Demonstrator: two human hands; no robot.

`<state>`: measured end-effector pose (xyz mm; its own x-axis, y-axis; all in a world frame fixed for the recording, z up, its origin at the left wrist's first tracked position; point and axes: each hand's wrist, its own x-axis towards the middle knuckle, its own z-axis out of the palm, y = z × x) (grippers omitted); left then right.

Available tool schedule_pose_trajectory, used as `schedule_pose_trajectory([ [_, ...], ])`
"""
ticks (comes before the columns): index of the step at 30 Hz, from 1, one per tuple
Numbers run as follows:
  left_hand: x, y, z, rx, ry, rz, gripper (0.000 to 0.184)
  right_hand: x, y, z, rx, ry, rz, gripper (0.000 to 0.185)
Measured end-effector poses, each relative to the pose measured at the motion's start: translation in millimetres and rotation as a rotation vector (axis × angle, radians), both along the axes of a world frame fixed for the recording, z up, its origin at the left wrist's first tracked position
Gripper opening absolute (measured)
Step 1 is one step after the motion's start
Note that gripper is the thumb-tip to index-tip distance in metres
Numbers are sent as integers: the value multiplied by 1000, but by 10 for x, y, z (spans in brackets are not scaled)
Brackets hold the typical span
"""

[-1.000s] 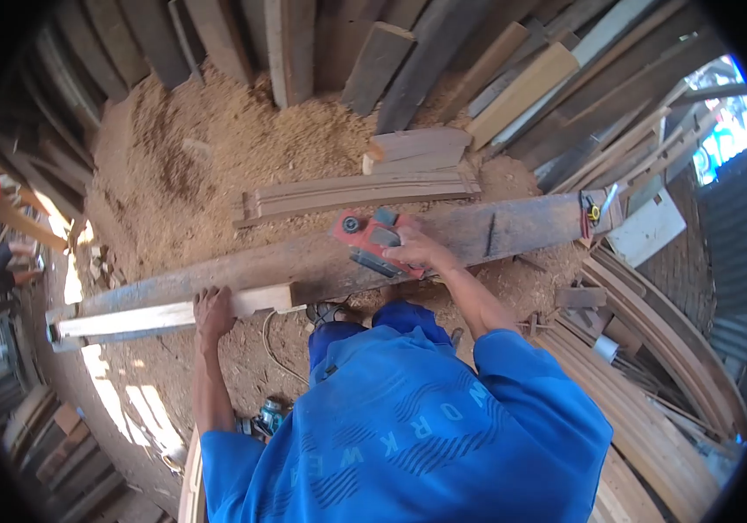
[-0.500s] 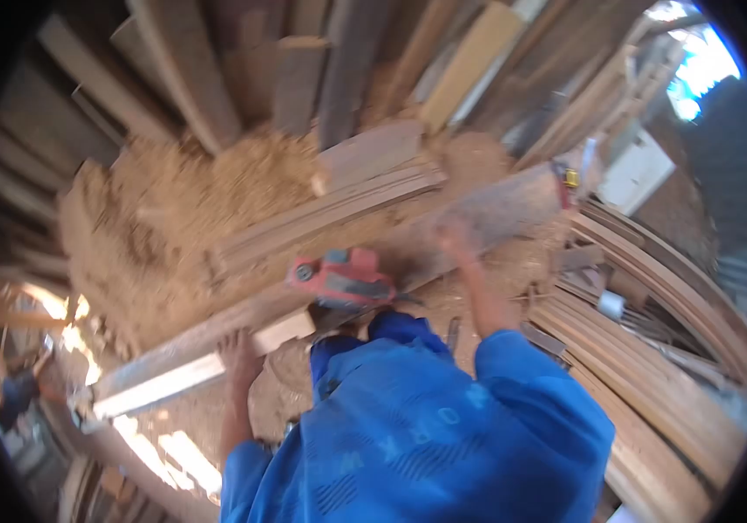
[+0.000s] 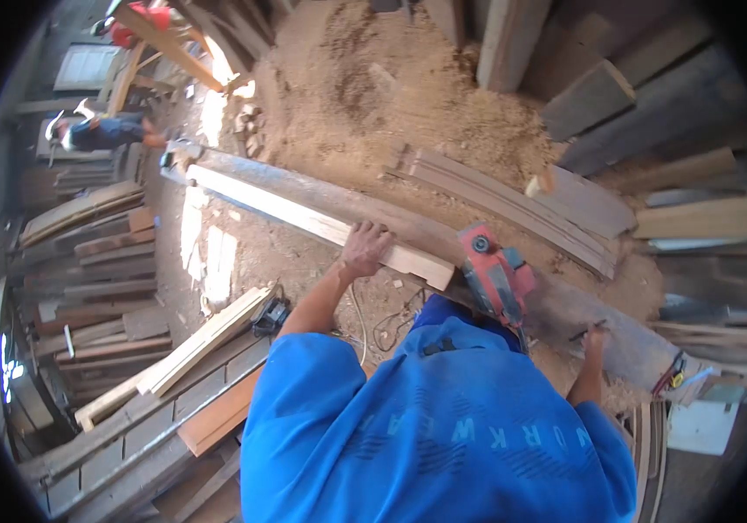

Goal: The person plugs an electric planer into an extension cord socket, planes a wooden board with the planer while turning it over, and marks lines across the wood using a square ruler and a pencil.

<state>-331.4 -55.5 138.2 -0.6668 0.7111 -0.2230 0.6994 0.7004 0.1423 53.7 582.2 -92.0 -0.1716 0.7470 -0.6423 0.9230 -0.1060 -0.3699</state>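
Note:
My left hand [image 3: 365, 249] is closed over the near end of a long pale wooden beam [image 3: 295, 209], which lies along a wide bench board [image 3: 565, 307]. To the right of the beam's end, a red and dark electric planer [image 3: 517, 279] rests on the same board. My right hand [image 3: 597, 338] is low over the board, beyond the planer, with its fingers closed around a thin dark stick-like thing [image 3: 577, 335]. Its exact kind is too small to make out.
A yellow and red tape measure [image 3: 675, 376] lies at the board's right end. Behind it are sawdust and grooved planks [image 3: 513, 209]. Stacked timber [image 3: 217, 349] and a dark power tool [image 3: 271, 315] lie at left. Another person [image 3: 99, 132] is at the far left.
The view has swung left, bringing the beam's far end and the other person into fuller sight. My right hand has moved along the board toward me. My left hand stays on the beam.

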Motion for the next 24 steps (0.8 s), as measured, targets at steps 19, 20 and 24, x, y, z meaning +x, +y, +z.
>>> schedule_pose_trajectory([
  [19,103,77,61,-71,109,62,85,-135,-456,915,314,69,366,44],
  [20,209,-32,-90,56,87,143,90,5,-364,1121,348,67,337,43],
  [24,489,-302,-596,-75,156,353,100,226,47,1377,462,23,-35,43],
])
